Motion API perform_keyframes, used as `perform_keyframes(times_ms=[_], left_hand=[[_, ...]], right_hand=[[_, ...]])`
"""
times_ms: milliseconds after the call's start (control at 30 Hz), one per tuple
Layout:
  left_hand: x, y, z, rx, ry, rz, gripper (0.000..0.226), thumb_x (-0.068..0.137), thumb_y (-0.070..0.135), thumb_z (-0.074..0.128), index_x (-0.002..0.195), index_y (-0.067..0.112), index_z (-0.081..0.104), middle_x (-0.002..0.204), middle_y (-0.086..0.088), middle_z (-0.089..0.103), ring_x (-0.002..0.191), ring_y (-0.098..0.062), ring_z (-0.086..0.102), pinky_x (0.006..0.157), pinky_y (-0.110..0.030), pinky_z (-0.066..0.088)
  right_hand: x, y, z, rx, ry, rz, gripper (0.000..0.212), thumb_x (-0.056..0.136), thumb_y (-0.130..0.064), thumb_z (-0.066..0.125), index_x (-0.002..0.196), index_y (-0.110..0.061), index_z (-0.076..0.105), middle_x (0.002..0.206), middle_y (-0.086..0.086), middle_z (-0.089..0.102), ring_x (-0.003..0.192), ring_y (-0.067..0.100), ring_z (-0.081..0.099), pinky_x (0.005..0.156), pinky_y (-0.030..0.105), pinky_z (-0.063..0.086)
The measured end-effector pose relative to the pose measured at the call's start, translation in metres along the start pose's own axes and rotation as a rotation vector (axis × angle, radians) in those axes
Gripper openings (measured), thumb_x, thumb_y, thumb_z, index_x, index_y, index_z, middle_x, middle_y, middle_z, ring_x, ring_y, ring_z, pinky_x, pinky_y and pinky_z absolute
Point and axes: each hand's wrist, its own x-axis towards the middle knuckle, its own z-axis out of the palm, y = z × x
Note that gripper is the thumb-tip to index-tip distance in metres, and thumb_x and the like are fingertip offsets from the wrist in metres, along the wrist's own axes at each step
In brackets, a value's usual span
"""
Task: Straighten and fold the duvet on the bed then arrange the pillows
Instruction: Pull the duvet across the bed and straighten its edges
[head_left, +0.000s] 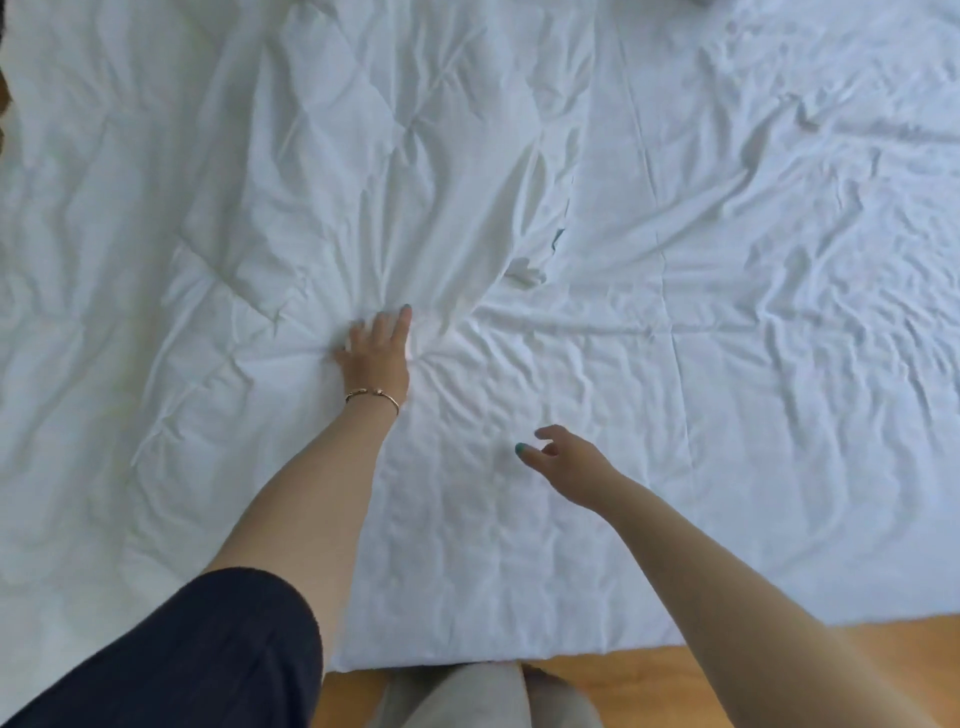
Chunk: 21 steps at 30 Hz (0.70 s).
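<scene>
bed (779, 364): fills nearly the whole view, covered in white, heavily creased all over. near edge runs along the bottom right, above the floor.

duvet (260, 182): white, quilted, lying spread on the left and centre of the bed. its right edge runs down the middle, from top centre to a turned corner near the middle of the view; to the right of that edge a flatter white layer shows, marked with straight fold creases. wrinkles radiate outward from the point where the left hand presses.

floor (649, 660): orange-brown wood, visible in a strip below the bed edge at bottom right and bottom centre.

person: dark navy sleeve (182, 660) at bottom left; grey trouser legs (467, 696) at bottom centre, against the bed edge.

left hand (376, 353): arm extended, palm down, fingers straight and flat on the duvet, pressing it. thin gold bracelet (371, 394) at the wrist.

right hand (561, 457): just above the white cover, near the left arm, fingers loosely curled, holding nothing. teal nail polish visible.
</scene>
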Motion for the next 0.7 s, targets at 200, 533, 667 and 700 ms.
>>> perform_keyframes(times_ms=[200, 533, 667, 700], left_hand=[[-0.028, 0.024, -0.028, -0.708, 0.045, -0.044, 0.068, 0.086, -0.005, 0.043, 0.143, 0.032, 0.042, 0.126, -0.009, 0.061, 0.113, -0.031, 0.057, 0.089, -0.033, 0.044], [-0.179, 0.106, -0.049, -1.394, -0.19, -0.034, 0.047, 0.085, 0.014, 0.061, 0.106, 0.056, 0.06, 0.111, 0.032, 0.062, 0.118, -0.003, 0.056, 0.095, -0.014, 0.041], [-0.217, 0.112, -0.076, -1.313, -0.074, 0.002, 0.065, 0.072, 0.058, 0.067, 0.131, 0.033, 0.056, 0.129, 0.023, 0.058, 0.121, 0.008, 0.05, 0.101, -0.013, 0.038], [-0.226, 0.112, -0.082, -1.324, -0.049, 0.012, 0.071, 0.07, 0.063, 0.067, 0.132, 0.03, 0.055, 0.13, 0.022, 0.057, 0.122, 0.008, 0.05, 0.101, -0.013, 0.038]], right_hand=[[0.013, -0.012, -0.019, -0.049, 0.118, -0.106, 0.085, 0.089, -0.05, 0.061, 0.154, -0.027, 0.011, 0.149, 0.004, 0.033, 0.12, 0.023, 0.051, 0.094, 0.037, 0.046], [0.04, -0.03, -0.142, -0.795, 0.368, -0.583, 0.115, 0.066, -0.058, 0.078, 0.146, -0.056, -0.004, 0.161, -0.006, -0.01, 0.147, 0.032, -0.008, 0.113, 0.065, 0.008], [0.052, -0.039, -0.18, -1.078, 0.337, -0.954, 0.091, 0.071, -0.065, 0.068, 0.148, -0.048, 0.021, 0.161, -0.007, 0.01, 0.149, 0.026, 0.003, 0.117, 0.059, 0.007], [0.054, -0.047, -0.182, -1.137, 0.338, -1.004, 0.095, 0.068, -0.066, 0.068, 0.148, -0.043, 0.023, 0.161, -0.005, 0.01, 0.149, 0.026, 0.004, 0.118, 0.056, 0.006]])
